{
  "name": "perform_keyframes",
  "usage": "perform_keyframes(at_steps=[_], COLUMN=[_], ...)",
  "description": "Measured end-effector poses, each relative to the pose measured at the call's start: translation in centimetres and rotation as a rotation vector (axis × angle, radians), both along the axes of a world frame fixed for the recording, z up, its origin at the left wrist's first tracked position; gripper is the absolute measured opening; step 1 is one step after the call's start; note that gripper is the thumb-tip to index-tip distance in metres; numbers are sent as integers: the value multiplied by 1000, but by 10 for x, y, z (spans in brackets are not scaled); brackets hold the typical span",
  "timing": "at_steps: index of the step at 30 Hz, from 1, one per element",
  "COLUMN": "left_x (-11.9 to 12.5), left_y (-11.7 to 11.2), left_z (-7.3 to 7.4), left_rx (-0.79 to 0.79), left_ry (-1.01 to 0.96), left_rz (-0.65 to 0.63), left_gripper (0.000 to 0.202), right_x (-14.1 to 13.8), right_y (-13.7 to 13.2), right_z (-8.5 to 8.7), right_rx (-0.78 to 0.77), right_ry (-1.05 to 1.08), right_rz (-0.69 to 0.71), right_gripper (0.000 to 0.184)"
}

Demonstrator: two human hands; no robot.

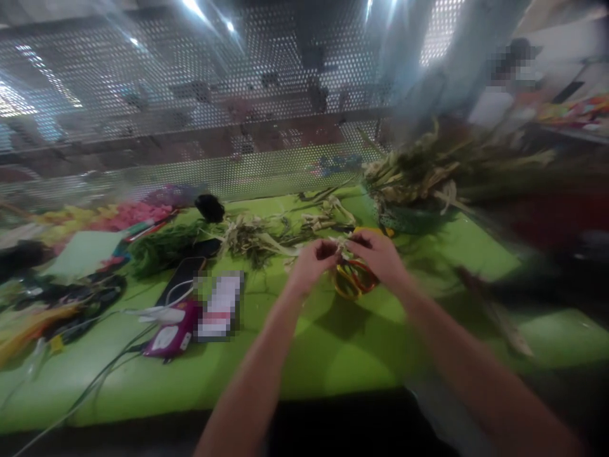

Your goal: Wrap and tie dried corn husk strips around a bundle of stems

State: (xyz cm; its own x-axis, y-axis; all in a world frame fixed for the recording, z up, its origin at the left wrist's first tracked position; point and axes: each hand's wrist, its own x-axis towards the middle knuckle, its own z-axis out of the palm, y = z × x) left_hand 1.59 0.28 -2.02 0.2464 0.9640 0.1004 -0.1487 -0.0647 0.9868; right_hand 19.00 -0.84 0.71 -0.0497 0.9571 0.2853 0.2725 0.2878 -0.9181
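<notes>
My left hand (309,263) and my right hand (380,255) meet over the middle of the green table, both closed in a pinch. Between their fingertips is a small pale piece of dried plant (343,243), blurred and partly covered by the fingers. Just below the hands show the looped handles of scissors (349,282), yellow and red; their blades are hidden. To the left of my left hand lies a heap of dried plant stalks (247,238), and more pale scraps (323,219) are scattered behind the hands.
A green basket (413,219) piled with dried stalks stands at the back right. On the left are phones, a purple power bank (174,330) with cables, green fibre (164,251) and pink material (143,216). A long dry strip (499,314) lies at right. A perforated metal screen (238,127) stands behind.
</notes>
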Motion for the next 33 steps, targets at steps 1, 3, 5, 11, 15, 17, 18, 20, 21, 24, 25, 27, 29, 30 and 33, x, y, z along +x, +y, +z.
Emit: perform_keyframes(at_steps=[1, 3, 5, 11, 15, 17, 18, 20, 21, 24, 25, 27, 29, 30, 33], left_x=[0, 0, 0, -6, -8, -8, -8, -7, -6, -5, -5, -6, -8, -8, -7], left_y=[0, -2, -4, -7, -8, -6, -5, -3, -2, -2, -2, -4, -6, -7, -10], left_z=[1, 4, 6, 13, 16, 15, 14, 10, 8, 5, 6, 8, 11, 12, 15], left_rx=[-3, -22, -44, -91, -67, -40, -28, -10, -4, -2, -6, -14, -20, -25, -41], left_ry=[9, -1, -46, -84, -18, 34, 59, 77, 74, 60, 55, 37, 10, -3, -21], left_rz=[-4, -7, -28, -137, -82, -59, -59, -75, -82, -84, -88, -110, -146, -159, -164], left_gripper=[32, 28, 28, 29, 33, 31, 30, 29, 29, 28, 28, 27, 26, 26, 27], right_x=[0, 0, -2, -4, -2, -2, -2, -3, -4, -6, -7, -8, -9, -9, -8], right_y=[0, -2, -4, -6, -5, -5, -5, -6, -7, -9, -9, -9, -9, -8, -6], right_z=[2, 5, 6, 6, 9, 10, 10, 9, 9, 11, 11, 11, 8, 6, 1], right_rx=[-28, -100, -198, -351, -184, -125, -109, -97, -99, -133, -155, -223, -307, -343, -376], right_ry=[34, 123, 235, 457, 284, 202, 171, 137, 136, 173, 197, 268, 367, 416, 524], right_rz=[13, 51, 107, 231, 85, 58, 59, 69, 73, 90, 100, 136, 196, 228, 261], right_gripper=[22, 21, 21, 25, 20, 20, 20, 20, 20, 21, 21, 23, 25, 25, 27])
